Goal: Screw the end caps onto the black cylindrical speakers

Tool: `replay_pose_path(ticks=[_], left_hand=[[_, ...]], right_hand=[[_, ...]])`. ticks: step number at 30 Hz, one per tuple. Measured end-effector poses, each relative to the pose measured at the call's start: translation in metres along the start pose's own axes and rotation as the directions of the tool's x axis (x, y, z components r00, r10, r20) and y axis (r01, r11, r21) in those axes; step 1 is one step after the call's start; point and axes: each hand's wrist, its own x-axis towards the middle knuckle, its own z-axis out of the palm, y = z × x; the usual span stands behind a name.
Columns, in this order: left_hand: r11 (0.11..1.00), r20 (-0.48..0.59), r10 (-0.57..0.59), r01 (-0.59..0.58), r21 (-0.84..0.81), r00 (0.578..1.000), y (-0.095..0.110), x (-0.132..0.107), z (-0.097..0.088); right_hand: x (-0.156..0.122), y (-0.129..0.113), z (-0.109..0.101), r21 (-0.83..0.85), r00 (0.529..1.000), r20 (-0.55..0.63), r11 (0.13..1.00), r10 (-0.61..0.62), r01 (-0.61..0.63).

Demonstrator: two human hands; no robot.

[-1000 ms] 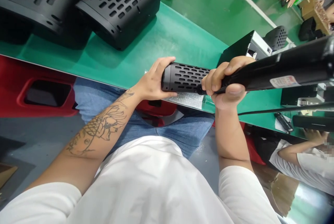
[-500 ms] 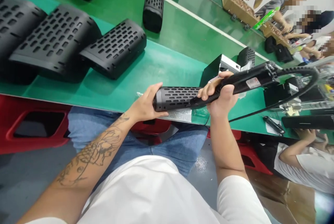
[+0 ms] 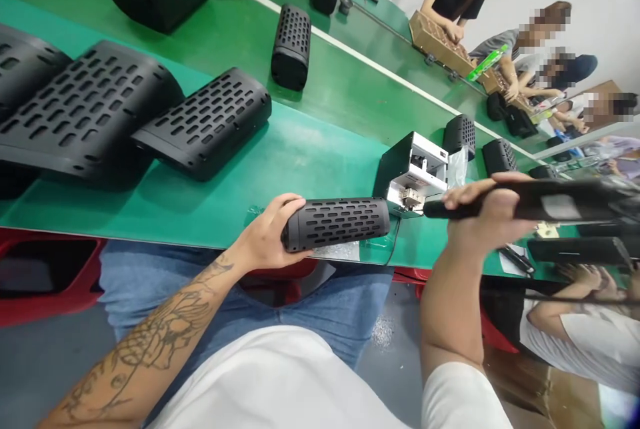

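Observation:
My left hand (image 3: 267, 232) grips the left end of a black perforated speaker shell (image 3: 337, 222) that lies on its side at the near edge of the green bench (image 3: 310, 149). My right hand (image 3: 483, 215) is closed round a long black electric screwdriver (image 3: 545, 201), held level and to the right of the shell. The screwdriver's tip is clear of the shell's right end, close to a small black and white screw feeder box (image 3: 413, 172).
Large perforated black housings (image 3: 200, 122) lie on the bench at the left. More small shells (image 3: 291, 45) stand on the green belt beyond. Other people work at the far right and just beside me at the right. Red bins sit under the bench.
My right hand has pulled the screwdriver away from the shell's end, out to the right. The view has tilted up. My left hand keeps its hold on the shell.

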Motion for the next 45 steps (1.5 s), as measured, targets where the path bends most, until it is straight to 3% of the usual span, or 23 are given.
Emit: replay_pose_path(ticks=[3, 8, 11, 15, 18, 21, 25, 29, 38, 45], left_hand=[[1.000, 0.000, 0.008, -0.008, 0.003, 1.000, 0.000, 0.001, 0.000], [1.000, -0.016, -0.003, 0.002, -0.029, 1.000, -0.003, 0.002, 0.002], [0.997, -0.002, -0.051, 0.050, -0.051, 0.999, -0.005, 0.001, 0.003], [0.992, 0.023, -0.095, 0.097, -0.086, 0.995, -0.005, 0.002, 0.003], [0.988, 0.043, -0.089, 0.093, -0.119, 0.995, -0.005, 0.003, 0.004], [0.984, 0.044, -0.092, 0.098, -0.149, 0.995, -0.005, 0.003, 0.005], [0.983, 0.037, -0.091, 0.096, -0.156, 0.995, -0.004, 0.003, 0.007], [0.987, 0.026, -0.082, 0.085, -0.138, 0.996, -0.003, 0.003, 0.010], [0.992, -0.001, -0.048, 0.047, -0.116, 0.999, -0.005, 0.006, 0.015], [0.990, -0.001, -0.050, 0.049, -0.129, 0.999, -0.003, 0.008, 0.015]], right_hand=[[0.009, 0.028, 0.004, 0.003, 0.992, -0.061, 0.993, -0.114, 0.115], [0.001, 0.055, -0.005, -0.029, 0.997, -0.058, 0.998, -0.058, 0.057], [-0.005, 0.044, -0.009, -0.036, 0.999, -0.043, 0.999, -0.032, 0.031], [-0.023, -0.001, 0.002, 0.050, 0.999, 0.025, 0.999, -0.019, 0.018], [-0.049, -0.041, 0.027, 0.200, 0.985, 0.138, 0.977, -0.103, 0.074], [-0.079, -0.066, 0.065, 0.342, 0.937, 0.318, 0.939, -0.143, 0.028], [-0.104, -0.064, 0.115, 0.432, 0.869, 0.476, 0.897, -0.136, -0.096], [-0.110, -0.054, 0.141, 0.404, 0.849, 0.525, 0.897, -0.067, -0.179], [-0.116, -0.056, 0.148, 0.376, 0.818, 0.575, 0.884, 0.012, -0.277], [-0.120, -0.051, 0.148, 0.361, 0.775, 0.632, 0.890, -0.015, -0.278]])
